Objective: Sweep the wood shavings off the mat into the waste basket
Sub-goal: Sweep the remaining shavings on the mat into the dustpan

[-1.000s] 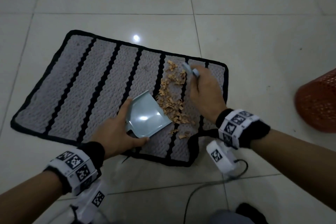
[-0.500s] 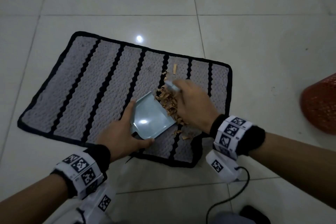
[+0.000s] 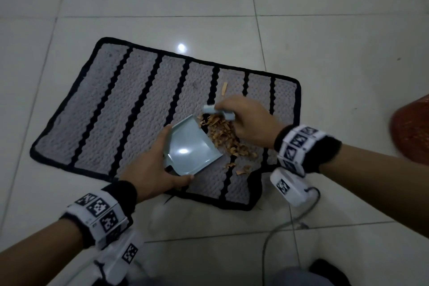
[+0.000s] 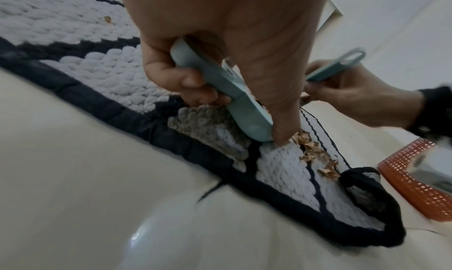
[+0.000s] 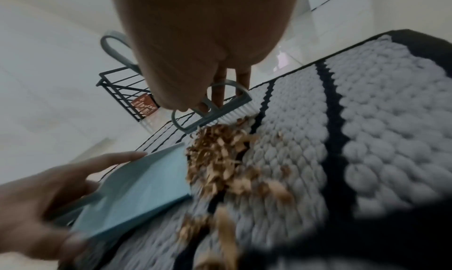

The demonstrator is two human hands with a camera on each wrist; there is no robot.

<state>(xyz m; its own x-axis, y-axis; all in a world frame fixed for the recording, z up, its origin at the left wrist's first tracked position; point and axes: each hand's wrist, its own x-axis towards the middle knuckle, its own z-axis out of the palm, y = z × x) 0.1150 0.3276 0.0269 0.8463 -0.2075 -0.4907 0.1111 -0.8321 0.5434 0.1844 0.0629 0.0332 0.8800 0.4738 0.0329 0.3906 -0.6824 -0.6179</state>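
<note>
A grey mat (image 3: 130,109) with black stripes lies on the tiled floor. My left hand (image 3: 151,165) grips the handle of a pale blue dustpan (image 3: 190,146) that rests on the mat, its mouth facing right. A heap of brown wood shavings (image 3: 222,134) lies right at the pan's open edge. My right hand (image 3: 246,121) holds a small pale blue brush (image 3: 218,112), whose white bristles (image 5: 234,115) touch the far end of the heap. One lone shaving (image 3: 224,89) lies farther up the mat. The orange waste basket (image 3: 413,127) stands at the right.
The mat's near right corner (image 4: 362,187) is folded up. A few stray shavings (image 3: 241,169) lie near it. A cable (image 3: 287,223) trails over the floor below my right wrist. A dark metal rack (image 5: 124,92) stands beyond the mat in the right wrist view.
My right hand has drawn the brush from the mat's far edge toward the dustpan, gathering the scattered shavings into a tight heap at its mouth. The left hand holds the pan in place.
</note>
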